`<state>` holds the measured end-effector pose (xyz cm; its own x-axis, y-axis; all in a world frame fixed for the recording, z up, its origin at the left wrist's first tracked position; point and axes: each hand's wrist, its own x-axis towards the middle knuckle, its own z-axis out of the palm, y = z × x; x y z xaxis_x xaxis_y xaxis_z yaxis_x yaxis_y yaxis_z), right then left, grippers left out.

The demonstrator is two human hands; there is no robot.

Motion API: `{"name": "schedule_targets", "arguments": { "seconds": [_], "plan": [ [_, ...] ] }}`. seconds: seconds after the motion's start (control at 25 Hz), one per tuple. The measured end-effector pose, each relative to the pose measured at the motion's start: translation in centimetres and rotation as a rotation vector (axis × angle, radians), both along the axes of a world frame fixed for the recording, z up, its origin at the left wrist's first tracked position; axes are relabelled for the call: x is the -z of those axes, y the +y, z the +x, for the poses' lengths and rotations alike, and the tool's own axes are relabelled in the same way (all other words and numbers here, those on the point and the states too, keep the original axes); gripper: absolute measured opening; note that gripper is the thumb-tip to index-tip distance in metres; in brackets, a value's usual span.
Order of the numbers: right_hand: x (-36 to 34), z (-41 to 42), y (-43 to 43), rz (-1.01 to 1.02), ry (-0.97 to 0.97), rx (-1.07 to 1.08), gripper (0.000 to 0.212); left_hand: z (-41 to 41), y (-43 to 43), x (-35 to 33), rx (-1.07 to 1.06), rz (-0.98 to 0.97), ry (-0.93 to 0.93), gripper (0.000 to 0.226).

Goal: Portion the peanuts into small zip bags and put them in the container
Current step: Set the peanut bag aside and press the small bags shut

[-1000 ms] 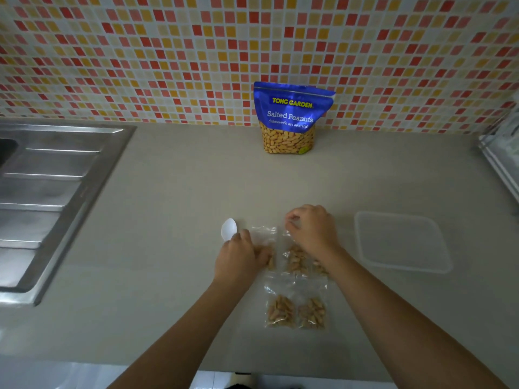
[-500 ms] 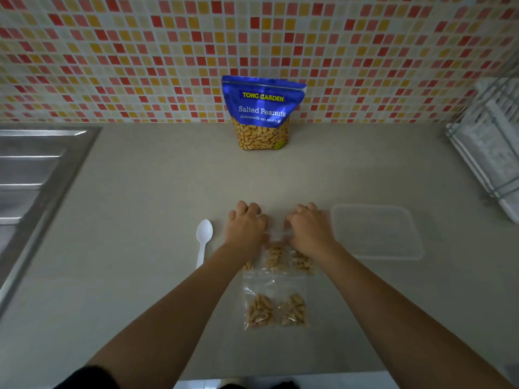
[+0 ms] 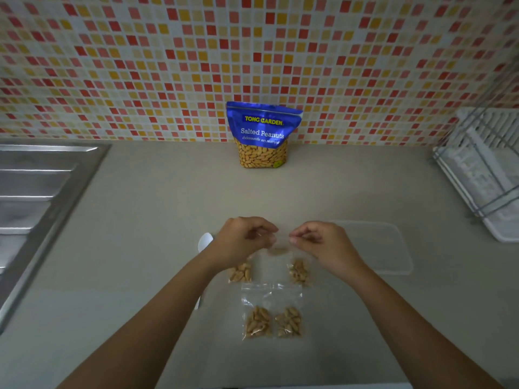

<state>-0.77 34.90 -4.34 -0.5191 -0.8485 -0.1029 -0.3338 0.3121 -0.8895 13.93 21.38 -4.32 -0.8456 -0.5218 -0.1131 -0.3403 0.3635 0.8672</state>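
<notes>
My left hand (image 3: 241,242) and my right hand (image 3: 325,244) pinch the top edge of a small clear zip bag (image 3: 279,249) lifted just above the counter, with peanuts at its bottom. Under my hands lie two filled zip bags, one at the left (image 3: 241,272) and one at the right (image 3: 300,272). Two more filled bags (image 3: 271,321) lie side by side nearer to me. The blue Salted Peanuts pouch (image 3: 263,134) stands upright against the tiled wall. A clear shallow container (image 3: 387,248) sits to the right of my right hand.
A white plastic spoon (image 3: 204,242) lies on the counter, partly hidden by my left forearm. A steel sink drainboard (image 3: 36,192) takes up the left side. A white dish rack (image 3: 483,175) stands at the right edge.
Both hands have risen off the row of bags and now pinch the middle bag by its top, holding it up. The camera view shifted slightly left and down.
</notes>
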Motion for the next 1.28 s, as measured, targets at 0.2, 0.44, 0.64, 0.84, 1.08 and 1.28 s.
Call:
{"name": "schedule_targets", "arguments": {
  "seconds": [0.2,0.44,0.64,0.84,1.08,1.28],
  "plan": [
    [-3.4,0.5,-0.2,-0.113,0.02,0.017,0.012,-0.6,-1.3,-3.6,0.172,-0.352,0.101,0.025],
    [-4.2,1.9,-0.5,-0.137,0.064,0.032,0.009,-1.2,-2.0,-4.2,0.283,-0.649,0.161,0.02],
    [-3.7,2.6,-1.2,-0.114,0.123,0.138,0.01,-1.5,-2.8,-3.0,0.29,-1.063,0.198,0.03],
    [-3.8,3.1,-1.4,-0.114,0.11,0.147,0.017,-1.3,-4.5,-1.9,0.275,-1.055,0.188,0.03],
    [-4.2,1.9,-1.5,-0.126,-0.116,0.138,0.013,-0.2,-2.7,-1.1,0.078,-0.18,0.234,0.03],
    [-1.7,0.1,-2.1,-0.104,-0.259,0.207,0.007,1.1,2.0,2.0,-0.158,0.595,0.203,0.024]
  ]
}}
